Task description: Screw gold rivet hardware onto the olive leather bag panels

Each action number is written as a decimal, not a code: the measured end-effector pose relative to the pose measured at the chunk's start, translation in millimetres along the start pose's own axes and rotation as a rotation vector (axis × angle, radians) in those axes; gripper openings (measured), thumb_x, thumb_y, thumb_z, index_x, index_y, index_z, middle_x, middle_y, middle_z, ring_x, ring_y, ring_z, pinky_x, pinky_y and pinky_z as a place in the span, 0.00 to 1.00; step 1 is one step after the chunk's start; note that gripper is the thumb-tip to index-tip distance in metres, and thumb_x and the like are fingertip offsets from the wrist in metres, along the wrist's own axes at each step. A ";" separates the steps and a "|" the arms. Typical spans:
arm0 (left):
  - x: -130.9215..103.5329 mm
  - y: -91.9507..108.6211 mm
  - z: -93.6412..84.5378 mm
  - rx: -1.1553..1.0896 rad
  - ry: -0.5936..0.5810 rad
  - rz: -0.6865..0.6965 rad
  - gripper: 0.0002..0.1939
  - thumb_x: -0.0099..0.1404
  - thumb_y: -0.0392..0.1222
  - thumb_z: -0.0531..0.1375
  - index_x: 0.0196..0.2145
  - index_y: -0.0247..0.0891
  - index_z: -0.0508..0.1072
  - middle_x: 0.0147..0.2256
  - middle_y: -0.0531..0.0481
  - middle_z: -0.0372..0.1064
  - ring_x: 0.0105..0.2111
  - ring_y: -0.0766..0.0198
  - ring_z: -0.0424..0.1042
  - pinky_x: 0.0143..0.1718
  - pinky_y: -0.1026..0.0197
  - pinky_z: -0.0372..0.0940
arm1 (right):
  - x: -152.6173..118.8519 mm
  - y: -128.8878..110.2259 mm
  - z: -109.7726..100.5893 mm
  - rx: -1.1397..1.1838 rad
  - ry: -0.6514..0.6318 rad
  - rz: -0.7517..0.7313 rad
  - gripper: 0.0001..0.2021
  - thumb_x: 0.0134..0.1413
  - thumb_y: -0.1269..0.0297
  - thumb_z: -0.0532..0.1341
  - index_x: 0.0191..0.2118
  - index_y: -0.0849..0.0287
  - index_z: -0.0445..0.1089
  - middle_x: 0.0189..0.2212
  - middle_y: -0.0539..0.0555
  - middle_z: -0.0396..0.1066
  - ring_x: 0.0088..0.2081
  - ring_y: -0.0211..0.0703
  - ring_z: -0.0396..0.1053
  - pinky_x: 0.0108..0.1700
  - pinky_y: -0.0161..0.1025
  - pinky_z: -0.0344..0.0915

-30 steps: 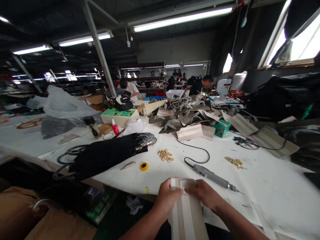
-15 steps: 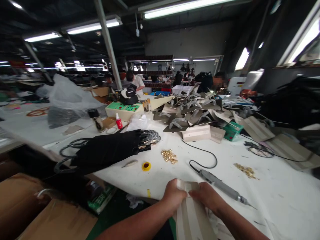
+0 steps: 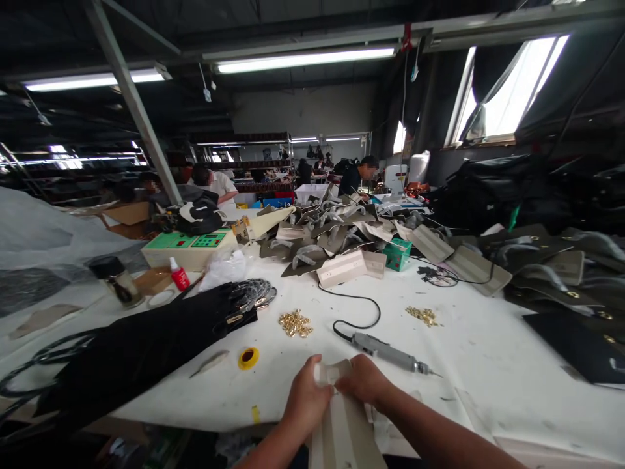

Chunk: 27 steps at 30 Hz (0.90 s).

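Observation:
At the table's near edge, a long beige panel (image 3: 342,430) with a raised lengthwise fold is between my two hands. My left hand (image 3: 307,396) is closed on its left edge near the far end. My right hand (image 3: 367,383) grips the opposite edge, and both thumbs meet on top by the fold. Beyond my right hand lies a grey electric screwdriver (image 3: 390,352), its bit pointing right. A heap of small gold-coloured metal pieces (image 3: 295,323) is ahead of my hands, with a smaller gold heap (image 3: 422,316) farther right. The panel's near end leaves the bottom of the view.
Black bag pieces (image 3: 161,339) with handles lie left, near a yellow tape roll (image 3: 249,357). Behind stand a red-capped bottle (image 3: 179,275), a green-panelled machine (image 3: 190,244) and piled beige panels (image 3: 336,228). A black panel (image 3: 576,345) lies right. Other people (image 3: 359,174) work farther back.
The view has turned to the right, so the table's things appear farther left and more panels show at the right. Both hands keep their grip on the beige panel.

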<state>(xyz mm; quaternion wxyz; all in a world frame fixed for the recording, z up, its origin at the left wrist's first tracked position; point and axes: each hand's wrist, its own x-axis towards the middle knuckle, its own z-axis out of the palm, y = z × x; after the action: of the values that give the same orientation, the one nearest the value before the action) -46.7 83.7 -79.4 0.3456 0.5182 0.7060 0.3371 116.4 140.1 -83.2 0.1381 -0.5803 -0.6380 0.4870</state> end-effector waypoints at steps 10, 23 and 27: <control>-11.9 0.6 -4.2 0.318 -0.010 0.466 0.10 0.60 0.33 0.62 0.36 0.43 0.82 0.46 0.45 0.79 0.51 0.51 0.74 0.54 0.47 0.67 | -5.0 -8.0 -3.3 0.024 0.027 -0.001 0.03 0.41 0.66 0.65 0.23 0.59 0.73 0.23 0.49 0.75 0.28 0.42 0.71 0.25 0.32 0.54; -7.9 -6.2 -2.0 0.223 0.010 0.399 0.11 0.55 0.34 0.68 0.37 0.44 0.82 0.46 0.46 0.80 0.52 0.48 0.73 0.55 0.44 0.65 | -29.0 -26.5 -27.2 -0.158 0.216 -0.065 0.13 0.48 0.62 0.66 0.40 0.60 0.79 0.32 0.55 0.79 0.34 0.48 0.74 0.36 0.38 0.65; -10.1 -6.7 -2.1 0.193 0.026 0.396 0.10 0.55 0.35 0.69 0.36 0.44 0.82 0.45 0.47 0.80 0.51 0.47 0.73 0.54 0.43 0.64 | -87.8 -53.3 -52.8 0.121 0.248 -0.327 0.13 0.58 0.54 0.65 0.45 0.53 0.78 0.40 0.56 0.79 0.40 0.51 0.75 0.43 0.43 0.70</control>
<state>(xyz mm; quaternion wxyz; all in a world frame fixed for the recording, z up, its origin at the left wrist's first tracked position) -49.5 72.1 -82.5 0.2124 0.6730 0.6239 0.3357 148.6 95.4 18.3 0.3272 -0.5152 -0.6714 0.4205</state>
